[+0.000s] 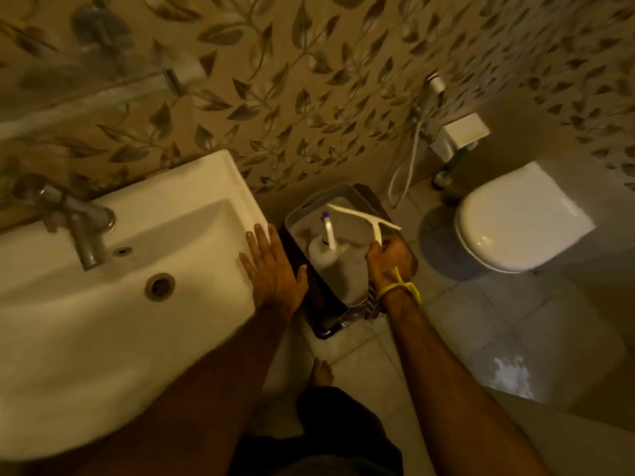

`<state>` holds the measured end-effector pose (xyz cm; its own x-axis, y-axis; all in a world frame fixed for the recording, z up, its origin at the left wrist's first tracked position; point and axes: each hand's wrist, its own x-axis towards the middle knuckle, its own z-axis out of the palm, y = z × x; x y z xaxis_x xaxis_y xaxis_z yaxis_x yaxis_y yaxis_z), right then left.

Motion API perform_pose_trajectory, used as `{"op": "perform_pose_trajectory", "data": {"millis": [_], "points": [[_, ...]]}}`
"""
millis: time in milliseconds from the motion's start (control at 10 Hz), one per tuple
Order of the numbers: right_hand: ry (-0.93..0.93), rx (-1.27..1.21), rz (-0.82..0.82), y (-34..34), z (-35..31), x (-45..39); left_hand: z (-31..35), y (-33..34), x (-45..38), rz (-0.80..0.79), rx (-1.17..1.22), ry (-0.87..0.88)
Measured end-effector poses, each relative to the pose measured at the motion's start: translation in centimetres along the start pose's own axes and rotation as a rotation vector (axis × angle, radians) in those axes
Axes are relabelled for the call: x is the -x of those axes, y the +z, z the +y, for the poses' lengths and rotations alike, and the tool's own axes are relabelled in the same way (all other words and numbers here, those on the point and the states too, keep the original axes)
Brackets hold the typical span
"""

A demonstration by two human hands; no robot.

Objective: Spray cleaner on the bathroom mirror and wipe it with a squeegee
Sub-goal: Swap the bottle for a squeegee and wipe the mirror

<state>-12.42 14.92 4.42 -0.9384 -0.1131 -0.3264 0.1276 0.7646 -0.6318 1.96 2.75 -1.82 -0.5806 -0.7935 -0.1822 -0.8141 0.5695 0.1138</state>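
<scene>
Squeegee [365, 218]: light, stiff plastic; handle offering best hold
Right hand [388, 261]: fingers gripping squeegee handle
Left hand [273, 266]: fingers spreading flat on washbasin [192, 187]

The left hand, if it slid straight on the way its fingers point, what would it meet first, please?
The left hand lies flat on the sink rim, fingers pointing toward the wall. Going straight on, it would likely leave the rim and meet the wall first; depth is unclear from this view.

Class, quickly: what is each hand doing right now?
Left hand: open, flat on the sink edge, holding nothing.
Right hand: fingers closed on the squeegee handle, over the basket.
</scene>
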Motion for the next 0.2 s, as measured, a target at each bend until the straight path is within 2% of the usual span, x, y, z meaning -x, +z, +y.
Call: {"op": "perform_pose_trajectory", "data": {"millis": [200], "points": [[0.066,0.054,-0.145,4.3,-3.6,-6.0,0.2,-0.1,-0.5,-0.02,0.093,0.005]]}}
